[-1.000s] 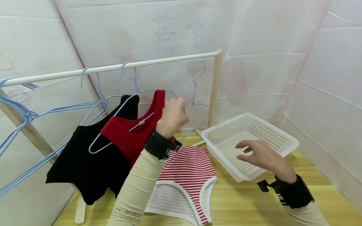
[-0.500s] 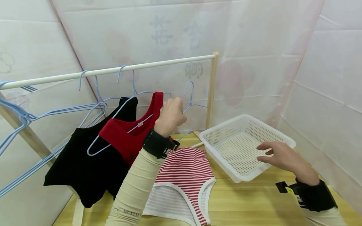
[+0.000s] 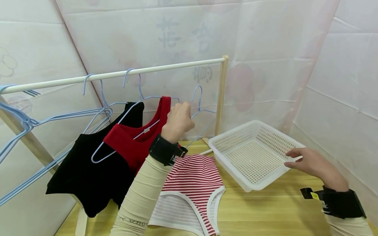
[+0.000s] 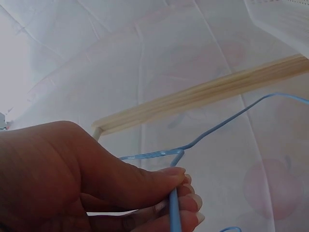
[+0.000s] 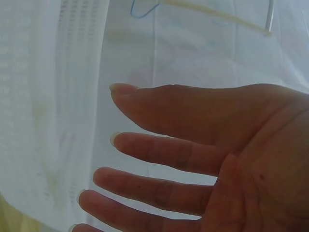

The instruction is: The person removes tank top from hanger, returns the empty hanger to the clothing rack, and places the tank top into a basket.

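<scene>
A light blue wire hanger (image 3: 200, 103) is in my left hand (image 3: 178, 119). The left wrist view has the thumb and fingers pinching one arm of that hanger (image 4: 175, 205), just beside its twisted neck. Its hook stands free below the rack's rod in the head view. My right hand (image 3: 316, 165) holds nothing; its fingers are spread, with the tips at the right rim of a white perforated basket (image 3: 227, 165). Below the left wrist, a red-and-white striped garment (image 3: 196, 177) with white-edged openings lies on the table, its far end partly hidden by the forearm.
A white rod (image 3: 177, 67) on wooden posts crosses the back. Hanging from it are a red sleeveless top (image 3: 130, 137), a black top (image 3: 88, 173) and several bare blue hangers (image 3: 26, 121) at left. Pale printed sheets (image 3: 265, 42) enclose the wooden table (image 3: 251, 216).
My right hand has moved to the right, from over the basket to its right rim. My left hand keeps its grip on the hanger. The view has shifted slightly.
</scene>
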`<state>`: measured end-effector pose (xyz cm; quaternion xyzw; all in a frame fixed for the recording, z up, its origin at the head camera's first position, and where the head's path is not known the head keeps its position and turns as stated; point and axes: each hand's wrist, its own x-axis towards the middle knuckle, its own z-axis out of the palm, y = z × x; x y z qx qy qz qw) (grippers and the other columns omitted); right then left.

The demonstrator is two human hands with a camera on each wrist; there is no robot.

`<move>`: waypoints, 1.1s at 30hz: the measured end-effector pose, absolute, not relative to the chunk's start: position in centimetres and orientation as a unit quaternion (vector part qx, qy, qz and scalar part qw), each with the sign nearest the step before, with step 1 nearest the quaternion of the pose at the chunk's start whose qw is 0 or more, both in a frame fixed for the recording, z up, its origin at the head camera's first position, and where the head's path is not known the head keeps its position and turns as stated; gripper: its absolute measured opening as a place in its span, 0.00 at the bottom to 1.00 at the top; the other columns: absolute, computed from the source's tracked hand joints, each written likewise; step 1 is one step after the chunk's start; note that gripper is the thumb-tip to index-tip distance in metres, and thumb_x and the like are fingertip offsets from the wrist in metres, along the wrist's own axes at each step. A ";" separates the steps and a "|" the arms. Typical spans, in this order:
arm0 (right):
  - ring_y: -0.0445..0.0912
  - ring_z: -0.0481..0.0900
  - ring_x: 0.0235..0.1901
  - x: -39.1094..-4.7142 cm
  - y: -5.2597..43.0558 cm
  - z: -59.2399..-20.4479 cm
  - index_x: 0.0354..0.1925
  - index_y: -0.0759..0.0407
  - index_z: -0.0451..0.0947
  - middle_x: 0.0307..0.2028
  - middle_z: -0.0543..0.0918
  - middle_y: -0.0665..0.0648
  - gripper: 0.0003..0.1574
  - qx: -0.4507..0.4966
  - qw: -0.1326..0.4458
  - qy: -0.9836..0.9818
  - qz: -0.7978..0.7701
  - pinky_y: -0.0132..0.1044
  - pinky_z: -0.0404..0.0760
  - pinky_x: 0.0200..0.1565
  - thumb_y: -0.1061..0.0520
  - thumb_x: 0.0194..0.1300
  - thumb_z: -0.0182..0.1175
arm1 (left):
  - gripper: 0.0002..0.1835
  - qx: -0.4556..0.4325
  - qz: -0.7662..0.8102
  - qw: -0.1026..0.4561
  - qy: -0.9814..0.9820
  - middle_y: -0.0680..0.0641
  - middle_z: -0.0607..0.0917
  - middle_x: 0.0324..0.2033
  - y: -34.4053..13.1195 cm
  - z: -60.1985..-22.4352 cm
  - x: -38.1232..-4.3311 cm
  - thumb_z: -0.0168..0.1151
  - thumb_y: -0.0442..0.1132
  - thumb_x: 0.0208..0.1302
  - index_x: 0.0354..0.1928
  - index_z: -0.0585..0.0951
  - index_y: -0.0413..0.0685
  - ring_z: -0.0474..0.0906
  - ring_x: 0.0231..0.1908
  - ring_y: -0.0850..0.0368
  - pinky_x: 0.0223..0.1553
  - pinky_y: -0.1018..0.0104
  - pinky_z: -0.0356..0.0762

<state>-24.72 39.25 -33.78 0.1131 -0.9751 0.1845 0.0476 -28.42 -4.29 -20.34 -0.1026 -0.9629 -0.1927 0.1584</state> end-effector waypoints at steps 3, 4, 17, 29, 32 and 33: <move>0.68 0.86 0.44 -25.1 39.9 -33.9 0.54 0.75 0.80 0.49 0.84 0.78 0.31 0.108 0.045 -0.977 0.176 0.53 0.84 0.40 0.51 0.65 0.71 | 0.09 -0.103 -0.189 0.161 -0.963 0.43 0.86 0.29 -4.3 -20.3 -28.5 0.72 0.33 0.60 0.42 0.87 0.38 0.76 0.24 0.52 0.26 0.66 0.81; 0.68 0.86 0.44 -25.2 40.2 -34.0 0.54 0.75 0.79 0.48 0.84 0.78 0.31 0.107 0.043 -0.978 0.175 0.53 0.84 0.40 0.50 0.65 0.71 | 0.08 -0.104 -0.189 0.162 -0.963 0.44 0.83 0.27 -4.4 -20.3 -28.5 0.71 0.33 0.60 0.41 0.87 0.38 0.73 0.23 0.53 0.24 0.67 0.79; 0.55 0.85 0.35 -26.5 43.6 -35.2 0.61 0.81 0.70 0.55 0.74 0.87 0.42 0.041 -0.002 -0.980 0.193 0.43 0.81 0.32 0.45 0.70 0.65 | 0.07 -0.105 -0.182 0.167 -0.963 0.47 0.74 0.24 -3.9 -20.4 -29.4 0.68 0.33 0.61 0.38 0.81 0.40 0.68 0.25 0.53 0.19 0.68 0.67; 0.82 0.72 0.55 -28.1 46.5 -37.8 0.70 0.88 0.51 0.62 0.61 0.92 0.59 0.022 0.018 -0.978 0.206 0.66 0.79 0.47 0.36 0.74 0.57 | 0.07 -0.103 -0.169 0.166 -0.966 0.46 0.76 0.25 -3.7 -20.3 -29.5 0.69 0.34 0.61 0.38 0.81 0.40 0.70 0.26 0.51 0.20 0.68 0.68; 0.83 0.73 0.55 -28.4 47.0 -38.2 0.70 0.89 0.49 0.63 0.60 0.93 0.59 0.029 0.008 -0.975 0.219 0.67 0.79 0.47 0.37 0.75 0.56 | 0.06 -0.103 -0.165 0.166 -0.967 0.46 0.77 0.24 -3.7 -20.2 -29.5 0.69 0.34 0.62 0.37 0.81 0.41 0.70 0.27 0.51 0.21 0.67 0.68; 0.83 0.72 0.56 -28.5 47.1 -38.2 0.70 0.89 0.48 0.63 0.59 0.93 0.59 0.031 0.005 -0.974 0.223 0.68 0.79 0.48 0.37 0.76 0.56 | 0.06 -0.103 -0.164 0.165 -0.967 0.46 0.77 0.24 -3.7 -20.2 -29.5 0.69 0.34 0.62 0.37 0.81 0.41 0.70 0.27 0.51 0.21 0.67 0.68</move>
